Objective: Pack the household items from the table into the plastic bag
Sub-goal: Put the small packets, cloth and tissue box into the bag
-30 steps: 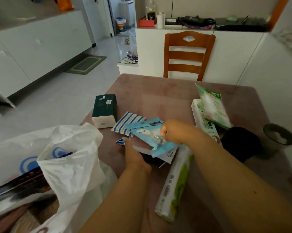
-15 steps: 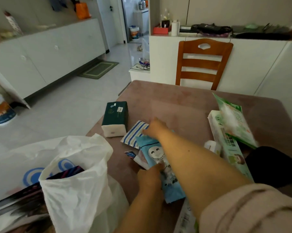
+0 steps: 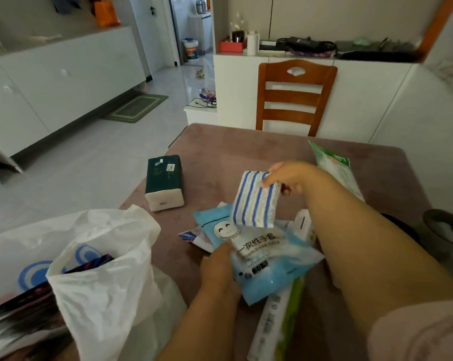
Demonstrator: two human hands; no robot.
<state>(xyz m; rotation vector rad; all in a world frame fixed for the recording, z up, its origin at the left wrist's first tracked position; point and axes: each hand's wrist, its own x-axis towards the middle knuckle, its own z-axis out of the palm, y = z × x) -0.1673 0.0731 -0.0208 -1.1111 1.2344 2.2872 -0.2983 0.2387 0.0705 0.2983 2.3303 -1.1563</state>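
**Several items still on the table, bag only partly filled**

Several household items are left to pack. The white plastic bag stands open at about 8 o'clock off the table's near-left corner, with something dark and flat already inside, so a start has been made, but most of the job seems to lie ahead.

On the table the dark green tissue pack lies alone at 10 o'clock, apart from everything else. A green-and-white wipes pack lies at 2 o'clock, and a long green-and-white roll at 6 o'clock runs under the pile toward the near edge.

The right hand pinches the blue-striped sponge at its top right corner, thumb on the striped face, and holds it above the pile. Its long axis runs roughly 12 to 6 o'clock, tipped slightly so the top leans toward 1 o'clock; the stripes follow that axis and the striped face looks at the camera.

The left hand grips the near-left edge of the light blue glove packet, whose long axis runs from 10 to 4 o'clock, smiley end farthest away. Smaller things lie beneath it, probably more packets, though they are too covered to name.
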